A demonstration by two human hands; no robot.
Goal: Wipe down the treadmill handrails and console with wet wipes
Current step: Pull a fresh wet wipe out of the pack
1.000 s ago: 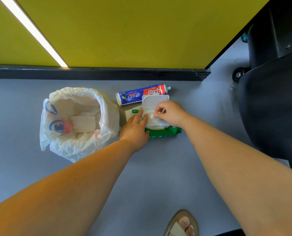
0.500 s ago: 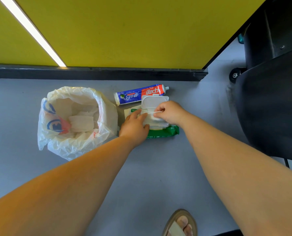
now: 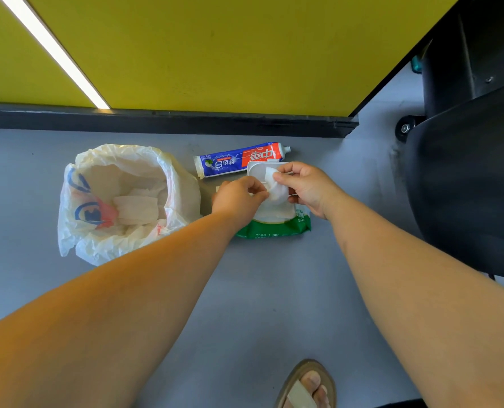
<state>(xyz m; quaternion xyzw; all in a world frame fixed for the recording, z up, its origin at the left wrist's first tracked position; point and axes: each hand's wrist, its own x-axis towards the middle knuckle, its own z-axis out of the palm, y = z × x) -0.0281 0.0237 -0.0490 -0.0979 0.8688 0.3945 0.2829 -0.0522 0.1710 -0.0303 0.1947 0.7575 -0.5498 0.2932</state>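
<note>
A green and white pack of wet wipes [image 3: 274,226] lies on the grey floor, its white flip lid [image 3: 258,170] standing open. A white wet wipe [image 3: 275,188] rises out of the pack's opening. My right hand [image 3: 306,185] pinches the wipe's upper end between thumb and fingers. My left hand [image 3: 239,198] pinches the wipe lower down on its left side, just above the pack. The black treadmill body [image 3: 465,172] fills the right side; its handrails and console are out of view.
A white plastic bag [image 3: 121,201] holding used wipes stands open on the floor to the left. A blue and red toothpaste tube [image 3: 239,161] lies behind the pack. A yellow wall with a dark base runs along the back. My sandalled foot [image 3: 306,387] is at the bottom.
My left hand lifted off the pack and took hold of the wipe. My right hand has drawn the wipe up out of the opening.
</note>
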